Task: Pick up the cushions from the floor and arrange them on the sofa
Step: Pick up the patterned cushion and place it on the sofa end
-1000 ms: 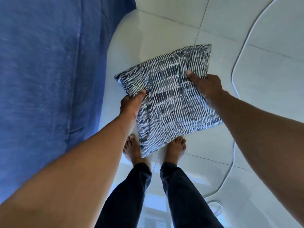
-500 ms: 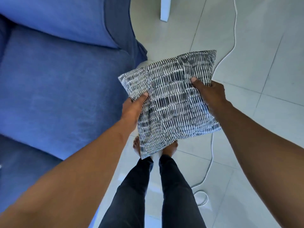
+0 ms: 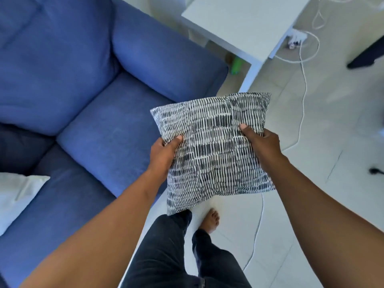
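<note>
Item: square cushion in a black-and-white dashed-stripe fabric cover (image 3: 214, 150). Location: centre of the frame, held in the air above the pale tiled floor (image 3: 332, 163), just right of the front edge of the blue upholstered sofa (image 3: 99, 125). Not touching the sofa, as far as I can tell.

Grip, left hand (image 3: 163, 156): I see it closed on the cushion's left edge, thumb on top, fingers hidden beneath.
Grip, right hand (image 3: 262, 143): closed on the right edge, thumb pressed into the top face so that the fabric puckers; fingers hidden beneath.

Nearby, same class: white cushion (image 3: 16, 196), already lying on the sofa seat at the left edge of the frame.

Other fixtures: pale grey low table (image 3: 239, 23) at the upper centre; white cable (image 3: 303, 84) trailing down the floor at the right and passing close to my bare foot (image 3: 211, 219).

Step in hand, by my judgement: carry to the sofa and set down. Handling notes: I keep both edges pinched evenly so the soft body does not sag or twist. I swing it left toward the empty seat near the armrest in the upper centre-left. I lean it upright against the back rather than drop it flat, well apart from the white cushion. I step clear of the cable; it looks a likely trip hazard.
</note>
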Action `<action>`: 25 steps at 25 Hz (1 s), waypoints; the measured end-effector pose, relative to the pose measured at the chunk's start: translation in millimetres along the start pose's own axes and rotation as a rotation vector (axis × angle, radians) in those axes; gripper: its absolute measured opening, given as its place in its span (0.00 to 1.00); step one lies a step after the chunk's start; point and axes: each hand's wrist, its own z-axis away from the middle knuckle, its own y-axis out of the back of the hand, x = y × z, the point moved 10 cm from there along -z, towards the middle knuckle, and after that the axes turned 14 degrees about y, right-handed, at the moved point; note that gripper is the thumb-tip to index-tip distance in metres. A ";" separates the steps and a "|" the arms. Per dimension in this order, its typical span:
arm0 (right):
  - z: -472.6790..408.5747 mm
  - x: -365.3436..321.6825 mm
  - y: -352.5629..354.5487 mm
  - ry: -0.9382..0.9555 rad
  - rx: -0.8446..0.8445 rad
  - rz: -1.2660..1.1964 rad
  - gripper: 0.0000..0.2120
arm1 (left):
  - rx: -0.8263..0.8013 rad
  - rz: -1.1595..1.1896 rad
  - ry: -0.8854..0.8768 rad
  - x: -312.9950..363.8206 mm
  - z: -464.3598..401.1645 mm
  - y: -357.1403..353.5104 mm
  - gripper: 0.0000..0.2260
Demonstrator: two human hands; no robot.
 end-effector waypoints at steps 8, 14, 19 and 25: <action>-40.0 -119.8 -162.0 0.082 -0.243 0.085 0.24 | 0.102 0.189 -0.015 72.7 -25.9 127.9 0.17; -62.2 -202.8 -304.9 0.173 -0.448 0.074 0.23 | 0.222 0.276 -0.046 122.4 -56.4 234.7 0.32; -63.3 -231.0 -393.2 0.193 -0.589 0.117 0.37 | 0.305 0.394 -0.041 124.8 -65.4 294.6 0.36; -75.3 -229.4 -481.0 0.175 -0.828 0.196 0.49 | 0.433 0.526 0.111 93.8 -76.9 333.4 0.40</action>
